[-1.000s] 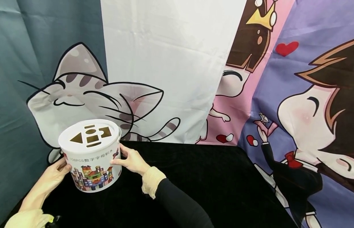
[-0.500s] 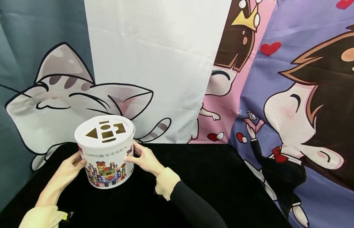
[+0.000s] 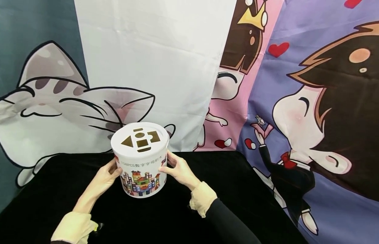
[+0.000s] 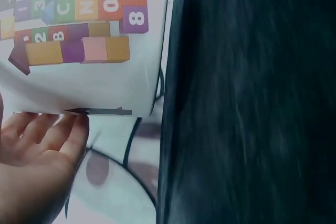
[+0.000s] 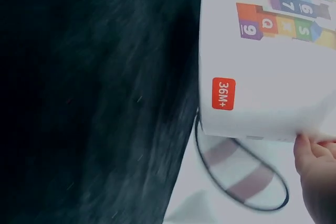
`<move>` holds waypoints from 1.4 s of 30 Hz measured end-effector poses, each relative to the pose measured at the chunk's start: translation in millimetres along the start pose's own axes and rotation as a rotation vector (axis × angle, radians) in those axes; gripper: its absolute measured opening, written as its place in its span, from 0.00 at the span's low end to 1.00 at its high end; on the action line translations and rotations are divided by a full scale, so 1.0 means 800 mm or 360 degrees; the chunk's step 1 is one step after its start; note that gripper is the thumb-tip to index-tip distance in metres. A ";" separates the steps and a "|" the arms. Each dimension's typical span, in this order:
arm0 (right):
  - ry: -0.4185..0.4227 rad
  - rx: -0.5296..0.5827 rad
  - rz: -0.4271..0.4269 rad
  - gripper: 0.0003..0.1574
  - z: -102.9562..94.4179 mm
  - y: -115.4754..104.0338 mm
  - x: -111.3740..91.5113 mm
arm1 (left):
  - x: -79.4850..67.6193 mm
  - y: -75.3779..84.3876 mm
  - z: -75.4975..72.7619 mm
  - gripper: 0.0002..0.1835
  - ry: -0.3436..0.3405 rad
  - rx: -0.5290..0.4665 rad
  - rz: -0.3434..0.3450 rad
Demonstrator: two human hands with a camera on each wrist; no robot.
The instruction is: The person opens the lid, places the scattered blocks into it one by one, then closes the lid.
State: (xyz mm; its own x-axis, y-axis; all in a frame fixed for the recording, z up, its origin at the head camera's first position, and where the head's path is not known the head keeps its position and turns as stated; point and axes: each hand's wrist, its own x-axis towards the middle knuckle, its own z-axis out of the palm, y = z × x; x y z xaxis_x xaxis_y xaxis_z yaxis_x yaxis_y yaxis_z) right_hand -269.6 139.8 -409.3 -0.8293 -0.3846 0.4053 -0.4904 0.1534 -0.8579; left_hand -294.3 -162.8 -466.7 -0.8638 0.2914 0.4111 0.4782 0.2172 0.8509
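Observation:
Both hands hold a white toy-block bucket (image 3: 143,176) from its two sides. Its white lid (image 3: 119,137) has cut-out shapes: a triangle, a circle and several others. Printed on the front is a colourful block castle under a line of lettering. The left hand (image 3: 104,178) grips the left side, thumb toward the front and the other fingers going behind. On the opposite side the right hand (image 3: 181,171) grips it likewise, thumb on the front. In the right wrist view, a red "36M+" label (image 5: 223,94) shows on the bucket's wall (image 5: 262,98).
A black cloth (image 3: 226,189) covers the table under and around the bucket. Behind it hang printed curtains (image 3: 165,51) with a cartoon cat at left and cartoon figures at right. Pale cuffs (image 3: 203,200) surround both wrists.
The bucket has travelled to the right over the black cloth, carried in both hands. The head view has turned to the right too, so the curtains appear shifted left.

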 end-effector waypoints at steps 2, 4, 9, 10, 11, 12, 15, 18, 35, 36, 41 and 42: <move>-0.0007 0.0048 0.0009 0.47 -0.009 0.004 -0.007 | 0.004 0.002 0.009 0.35 -0.0018 0.0013 -0.0021; 0.0006 0.0086 0.0013 0.48 -0.019 0.013 -0.013 | 0.008 0.003 0.019 0.35 -0.0040 0.0012 -0.0041; 0.0036 0.0099 0.0006 0.49 -0.041 0.042 -0.025 | 0.016 0.004 0.045 0.36 -0.0060 -0.0040 -0.0040; 0.0034 0.0100 -0.0003 0.49 -0.044 0.048 -0.028 | 0.016 0.004 0.051 0.37 -0.0058 -0.0058 -0.0037; 0.0022 0.0111 -0.0011 0.49 -0.047 0.051 -0.031 | 0.016 0.005 0.056 0.37 -0.0059 -0.0068 -0.0040; 0.0010 0.0128 -0.0016 0.49 -0.051 0.055 -0.035 | 0.016 0.005 0.061 0.37 -0.0063 -0.0079 -0.0042; -0.0013 0.0176 -0.0010 0.49 -0.062 0.065 -0.047 | 0.015 0.009 0.076 0.38 -0.0070 -0.0099 -0.0041; 0.0004 0.0205 0.0004 0.48 -0.073 0.073 -0.056 | 0.016 0.012 0.090 0.39 -0.0075 -0.0137 -0.0040; 0.0054 0.0282 0.0149 0.46 -0.084 0.087 -0.083 | 0.001 0.017 0.116 0.40 -0.0077 -0.0162 -0.0125; 0.0062 0.0301 0.0156 0.46 -0.084 0.088 -0.084 | 0.000 0.018 0.117 0.40 -0.0073 -0.0148 -0.0130; 0.0111 0.0377 0.0227 0.45 -0.079 0.093 -0.094 | -0.004 0.007 0.120 0.42 -0.0082 -0.0118 -0.0162; 0.0122 0.0379 0.0251 0.44 -0.076 0.093 -0.095 | -0.005 0.006 0.119 0.42 -0.0091 -0.0102 -0.0159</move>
State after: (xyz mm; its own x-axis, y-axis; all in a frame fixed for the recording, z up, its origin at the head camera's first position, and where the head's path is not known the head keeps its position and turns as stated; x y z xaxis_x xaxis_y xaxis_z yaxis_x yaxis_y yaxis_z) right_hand -259.3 236.3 -485.0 -0.9126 -0.3017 0.2760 -0.2848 -0.0155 -0.9585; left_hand -273.4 -73.8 -495.0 -0.8953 0.3243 0.3053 0.3774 0.1885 0.9067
